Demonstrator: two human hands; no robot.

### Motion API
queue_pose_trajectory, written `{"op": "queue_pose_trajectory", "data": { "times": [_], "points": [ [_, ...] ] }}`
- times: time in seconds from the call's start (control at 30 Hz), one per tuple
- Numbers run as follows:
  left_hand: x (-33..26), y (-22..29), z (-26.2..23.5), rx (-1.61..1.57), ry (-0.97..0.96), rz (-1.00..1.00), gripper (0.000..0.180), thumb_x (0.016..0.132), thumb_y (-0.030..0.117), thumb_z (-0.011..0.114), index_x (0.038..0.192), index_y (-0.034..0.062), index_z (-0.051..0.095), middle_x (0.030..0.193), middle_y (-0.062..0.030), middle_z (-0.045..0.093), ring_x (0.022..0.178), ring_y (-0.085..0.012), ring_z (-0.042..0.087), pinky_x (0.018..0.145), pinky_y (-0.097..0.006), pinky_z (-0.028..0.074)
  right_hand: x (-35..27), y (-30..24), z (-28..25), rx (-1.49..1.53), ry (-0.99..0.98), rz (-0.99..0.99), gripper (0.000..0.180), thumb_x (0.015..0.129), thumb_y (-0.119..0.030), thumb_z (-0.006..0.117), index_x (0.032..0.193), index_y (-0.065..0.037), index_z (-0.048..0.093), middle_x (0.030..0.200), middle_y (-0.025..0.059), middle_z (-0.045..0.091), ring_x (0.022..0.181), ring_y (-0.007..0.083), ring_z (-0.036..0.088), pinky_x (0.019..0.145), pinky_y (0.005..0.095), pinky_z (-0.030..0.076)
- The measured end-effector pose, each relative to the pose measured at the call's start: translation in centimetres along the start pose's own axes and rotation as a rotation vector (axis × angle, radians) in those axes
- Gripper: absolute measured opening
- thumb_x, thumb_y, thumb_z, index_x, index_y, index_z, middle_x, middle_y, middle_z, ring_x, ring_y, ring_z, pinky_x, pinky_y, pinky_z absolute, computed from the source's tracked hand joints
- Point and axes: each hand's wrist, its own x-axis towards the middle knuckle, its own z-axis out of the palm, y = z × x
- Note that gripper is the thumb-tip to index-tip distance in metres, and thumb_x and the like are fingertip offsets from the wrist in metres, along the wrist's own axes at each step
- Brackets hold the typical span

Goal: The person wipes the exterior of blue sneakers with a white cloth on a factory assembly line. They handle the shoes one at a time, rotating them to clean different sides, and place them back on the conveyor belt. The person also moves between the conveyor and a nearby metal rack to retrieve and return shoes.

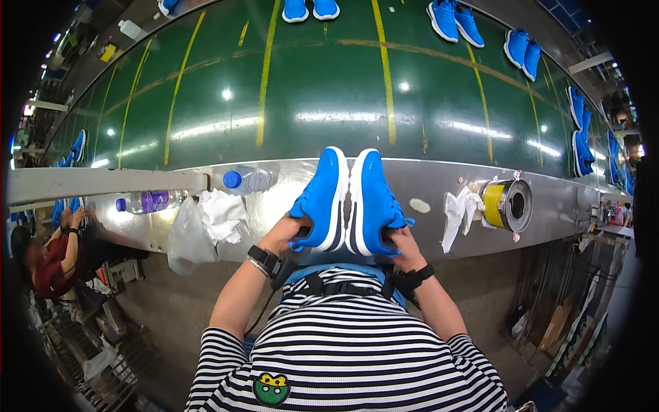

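Observation:
Two blue sneakers with white soles are held up in front of me, tipped on their sides with the soles facing each other. My left hand (pixel 280 233) grips the left sneaker (pixel 320 197) at its heel opening, some fingers hidden inside. At the other heel opening, my right hand (pixel 406 248) holds the right sneaker (pixel 375 199), its fingers partly inside too. The soles run close together, nearly touching at the heels, and the toes point away from me over the metal ledge (pixel 274 199).
Beyond the ledge lies a green conveyor belt (pixel 329 82) with yellow lines and several pairs of blue sneakers (pixel 456 22). Left on the ledge are bottles (pixel 248 180), crumpled white cloth (pixel 223 216) and a plastic bag (pixel 189 237); right, a rag (pixel 461 213) and a can (pixel 506 206). A co-worker (pixel 51 261) works at far left.

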Motion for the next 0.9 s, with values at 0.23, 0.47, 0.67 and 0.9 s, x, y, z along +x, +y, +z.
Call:
{"op": "queue_pose_trajectory", "data": {
  "times": [0.23,0.47,0.67,0.9],
  "points": [
    [2.0,-3.0,-2.4,-0.065,-0.115,0.193,0.041,0.081,0.003,0.055,0.121,-0.0005,0.045,0.112,-0.0121,0.055,0.097,-0.0189,0.056,0.085,-0.031,0.046,0.2,-1.6,0.9,-0.286,-0.095,-0.138,0.062,0.079,-0.002,0.055,0.136,-0.008,0.032,0.127,0.0067,0.045,0.114,0.0168,0.044,0.097,0.0296,0.034],
    [1.6,-3.0,-3.1,0.053,-0.185,0.46,0.057,0.083,0.008,0.054,0.135,0.0046,0.03,0.127,-0.0094,0.046,0.112,-0.0174,0.046,0.096,-0.03,0.036,-0.4,-3.3,2.1,-0.574,-0.132,-0.326,0.062,0.082,-0.014,0.058,0.137,-0.006,0.029,0.13,0.0092,0.042,0.117,0.0176,0.042,0.099,0.0299,0.031],
    [0.7,-2.3,-3.4,0.25,-0.162,0.631,0.064,0.081,0.005,0.052,0.139,0.0072,0.024,0.134,-0.0103,0.04,0.12,-0.0178,0.04,0.101,-0.03,0.03,-0.5,-2.5,1.9,-0.606,-0.13,-0.465,0.06,0.08,-0.01,0.06,0.134,-0.007,0.034,0.126,0.0112,0.046,0.116,0.0201,0.044,0.098,0.0316,0.033],
    [0.1,-2.8,-2.7,0.415,0.068,0.667,0.059,0.081,-0.001,0.045,0.137,0.0071,0.028,0.12,-0.013,0.051,0.107,-0.0186,0.05,0.093,-0.029,0.038,-0.6,-2.1,2.4,-1.079,0.075,-0.711,0.054,0.077,-0.005,0.057,0.129,-0.005,0.04,0.117,0.013,0.048,0.111,0.0227,0.047,0.097,0.0314,0.034]
  ]
}}
